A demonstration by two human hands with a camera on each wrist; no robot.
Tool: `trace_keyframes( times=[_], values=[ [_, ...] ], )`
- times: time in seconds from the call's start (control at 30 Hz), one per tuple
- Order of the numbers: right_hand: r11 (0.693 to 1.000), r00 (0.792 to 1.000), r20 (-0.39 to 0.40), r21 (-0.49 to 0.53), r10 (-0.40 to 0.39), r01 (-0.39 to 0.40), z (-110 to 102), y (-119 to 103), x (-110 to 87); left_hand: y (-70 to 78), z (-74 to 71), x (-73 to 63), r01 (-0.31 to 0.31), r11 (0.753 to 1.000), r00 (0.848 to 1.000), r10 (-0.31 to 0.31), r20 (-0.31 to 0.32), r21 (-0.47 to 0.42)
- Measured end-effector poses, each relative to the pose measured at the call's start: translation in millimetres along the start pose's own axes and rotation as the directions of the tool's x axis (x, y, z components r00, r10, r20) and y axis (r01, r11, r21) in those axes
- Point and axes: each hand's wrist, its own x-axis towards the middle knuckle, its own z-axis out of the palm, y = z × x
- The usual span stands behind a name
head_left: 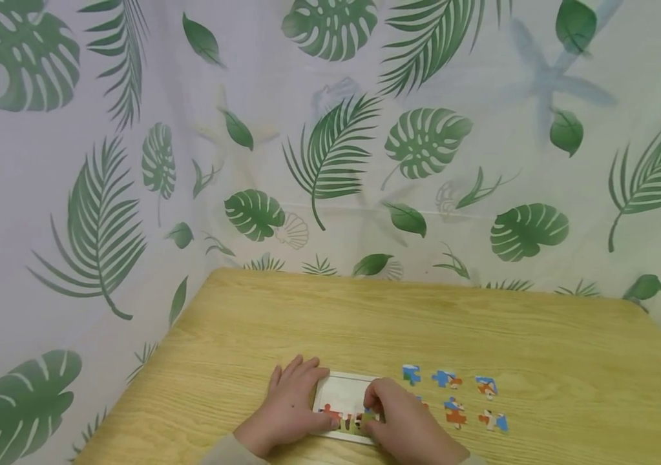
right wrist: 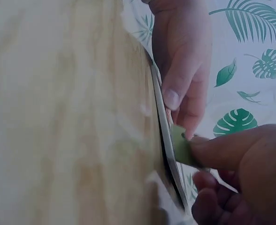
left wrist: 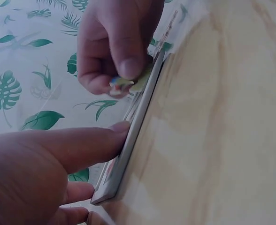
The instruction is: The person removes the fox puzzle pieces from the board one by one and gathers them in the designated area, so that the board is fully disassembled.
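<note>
A shallow white puzzle tray [head_left: 344, 382] lies near the table's front edge, with joined jigsaw pieces [head_left: 330, 413] along its near side. My left hand [head_left: 291, 408] rests over the tray's left side, its fingers extended and its thumb [left wrist: 100, 143] on the near rim. Between the thumb and fingers of my right hand [head_left: 404, 420] is a green jigsaw piece [right wrist: 181, 146], pinched at the tray's near right corner. In the right wrist view the piece stands tilted against the rim. Its far part is hidden by my fingers.
Several loose jigsaw pieces lie on the wooden table [head_left: 249, 336] right of the tray, among them a blue and green piece [head_left: 411, 374], a fox-patterned piece [head_left: 486, 386] and a red piece [head_left: 455, 412]. A leaf-print curtain [head_left: 336, 245] hangs behind the table and to its left.
</note>
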Motion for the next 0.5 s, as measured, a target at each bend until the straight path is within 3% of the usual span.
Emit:
trace_keyframes(
  times=[0.17, 0.3, 0.5],
  values=[
    [0.992, 1.000, -0.021, 0.123, -0.006, 0.008, -12, -3, -3.5, -2.8, -2.6, -0.7, -0.023, 1.000, 0.999, 0.023, 0.029, 0.000],
    [0.990, 0.998, -0.056, 0.141, 0.027, -0.019, -26, -1, -8.7, -6.0, -6.0, -1.8, -0.063, 0.998, 0.996, 0.062, 0.063, 0.011],
    [0.984, 0.997, -0.025, 0.168, 0.068, -0.063, -51, 9, -22.6, -11.9, -8.8, -3.2, -0.090, 0.996, 0.991, 0.087, 0.099, 0.026]
  ],
)
